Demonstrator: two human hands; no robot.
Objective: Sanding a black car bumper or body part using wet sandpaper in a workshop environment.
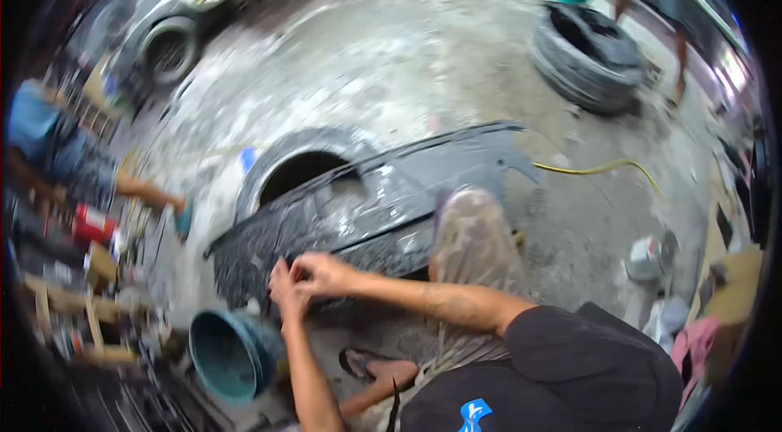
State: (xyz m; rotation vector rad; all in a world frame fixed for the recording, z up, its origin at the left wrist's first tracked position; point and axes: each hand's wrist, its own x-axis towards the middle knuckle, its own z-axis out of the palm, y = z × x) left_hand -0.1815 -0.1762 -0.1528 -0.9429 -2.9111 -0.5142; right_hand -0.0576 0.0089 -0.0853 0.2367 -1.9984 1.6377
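Head view, read from the left: a second person (61, 159) in blue crouches at the left edge, one arm stretched toward the floor beside cluttered shelving with a red can (94, 223). Above them a parked car (191, 0) shows 1 wheel. Lower down, a blue-green bucket (232, 355) lies tipped on its side on the wet concrete floor (407, 65), just left of the wearer's left forearm.

The left hand (283, 289) and the right hand (322, 273) meet at the near edge of a long black car body panel (366, 204), which lies flat on the floor in the middle of the frame, resting partly over a tyre (297, 163). Both hands touch each other with fingers curled in toward 1 spot on the panel's edge; whether they pinch something small there is too blurred to tell.

The wearer's knee (472, 236), in pale stained fabric, rises just right of the hands, and a sandalled foot (375, 367) sits below. Further right, a yellow hose (603, 167) runs across the floor, another tyre (582, 53) lies well apart at upper right, and a small paint can (648, 257) stands near the right edge.
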